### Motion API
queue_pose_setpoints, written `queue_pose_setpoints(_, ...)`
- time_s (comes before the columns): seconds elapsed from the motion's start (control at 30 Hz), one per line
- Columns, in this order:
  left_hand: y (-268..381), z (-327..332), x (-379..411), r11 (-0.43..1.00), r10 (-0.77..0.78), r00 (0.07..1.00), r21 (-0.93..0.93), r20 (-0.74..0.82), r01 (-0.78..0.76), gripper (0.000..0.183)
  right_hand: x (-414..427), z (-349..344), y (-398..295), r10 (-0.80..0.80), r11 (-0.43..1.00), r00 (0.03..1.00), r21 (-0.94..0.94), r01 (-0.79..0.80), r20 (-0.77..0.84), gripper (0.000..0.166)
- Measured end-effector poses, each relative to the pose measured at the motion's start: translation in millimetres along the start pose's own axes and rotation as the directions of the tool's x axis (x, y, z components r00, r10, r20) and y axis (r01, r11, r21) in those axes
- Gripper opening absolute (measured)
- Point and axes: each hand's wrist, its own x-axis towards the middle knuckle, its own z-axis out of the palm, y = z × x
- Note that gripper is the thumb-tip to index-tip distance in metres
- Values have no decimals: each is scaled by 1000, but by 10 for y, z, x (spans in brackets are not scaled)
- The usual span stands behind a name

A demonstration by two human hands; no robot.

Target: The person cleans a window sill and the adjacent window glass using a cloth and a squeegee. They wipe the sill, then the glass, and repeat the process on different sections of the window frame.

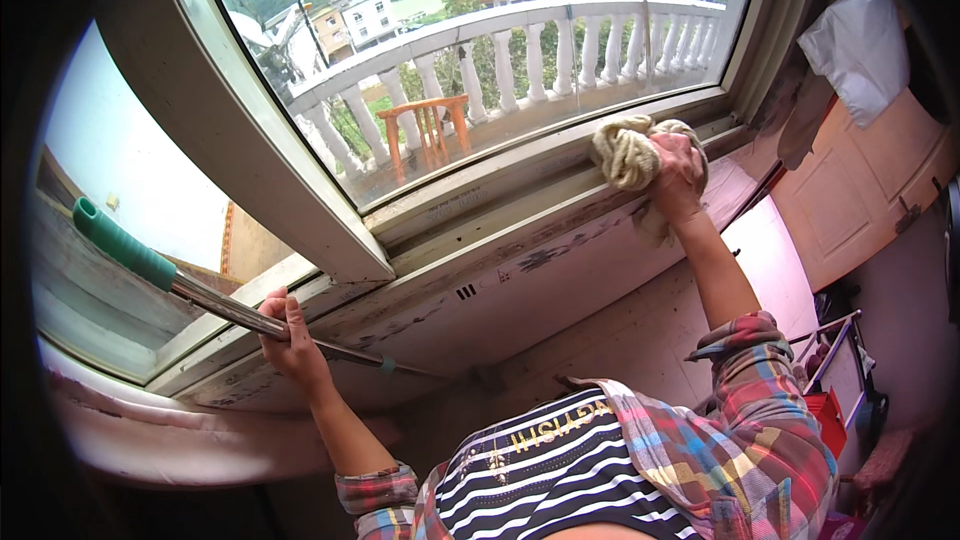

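Note:
My left hand [292, 345] is closed around a metal pole [225, 307] with a ribbed green grip [124, 244] at its upper end. The pole slants down to the right past the window sill, and its lower end is lost in shadow. A bunched beige cloth [628, 154] is gripped in my right hand [679, 165], and part of it hangs below. That cloth rests against the lower frame of the sliding window [495, 191], near its right corner. Dark marks show along the frame and the sill edge.
An upright window frame [247, 120] stands between my hands. Beyond the glass are a wooden chair [425, 131] and a white balustrade [536, 60]. On the right hangs a white plastic bag [862, 45] by a wooden door [862, 172]; a metal rack [840, 330] stands below.

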Motion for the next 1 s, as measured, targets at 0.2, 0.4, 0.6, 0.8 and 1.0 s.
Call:
queue_pose_setpoints(0.2,2,-67,6,1000,-2,997,19,75,1,15,43,213,1036,446,886,890,-98,-453,-92,43)
queue_pose_setpoints(0.4,17,-109,-5,1000,-10,993,-7,119,10,13,301,182,-854,328,935,936,184,-303,-127,57)
queue_pose_setpoints(0.6,-18,-72,23,998,5,988,-56,153,3,10,355,-237,-2427,-39,777,996,630,-20,80,51)
queue_pose_setpoints(0.8,-49,-117,60,992,49,988,-120,147,-31,11,148,-287,-2339,-216,781,966,620,82,145,52)
queue_pose_setpoints(1.0,-38,-319,-84,970,2,992,-242,123,28,14,320,-621,-1075,-91,449,686,645,-619,722,42)
